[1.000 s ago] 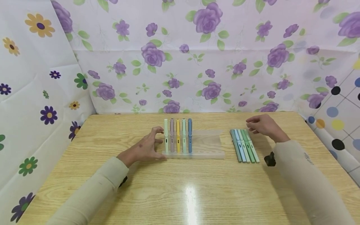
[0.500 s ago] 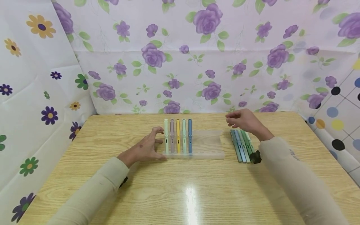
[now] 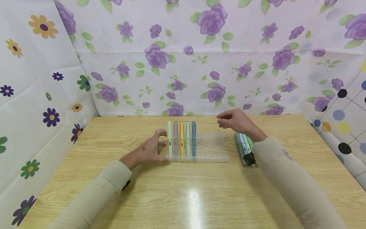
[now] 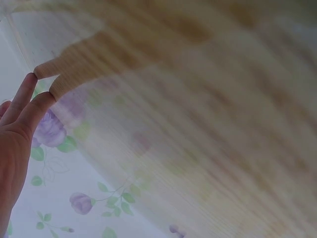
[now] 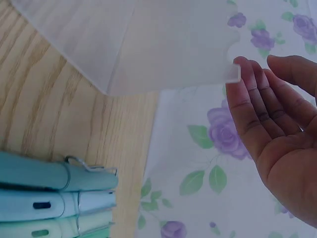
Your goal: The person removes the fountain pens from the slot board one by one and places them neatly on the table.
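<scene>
A clear plastic tray (image 3: 210, 148) lies mid-table with several pens (image 3: 181, 141) standing side by side in its left half: light green, mauve, yellow, mint, blue. My left hand (image 3: 158, 144) rests against the tray's left edge with fingers spread; the left wrist view shows its straight fingers (image 4: 25, 104) on the blurred wood. My right hand (image 3: 222, 121) hovers above the tray's far right corner, fingers relaxed, holding nothing. In the right wrist view its palm (image 5: 272, 129) faces the tray (image 5: 148, 44). Several loose green and blue pens (image 3: 242, 144) lie right of the tray, partly under my right forearm.
The wooden table (image 3: 183, 190) is walled by flowered sheets (image 3: 200, 63) at the back and both sides. The tray's right half holds nothing. The loose pens' capped ends (image 5: 49, 193) show in the right wrist view. A black wrist camera (image 3: 249, 158) sits under my right forearm.
My right hand has moved left, from above the loose pens to over the tray's right end. The left hand has stayed at the tray's left edge.
</scene>
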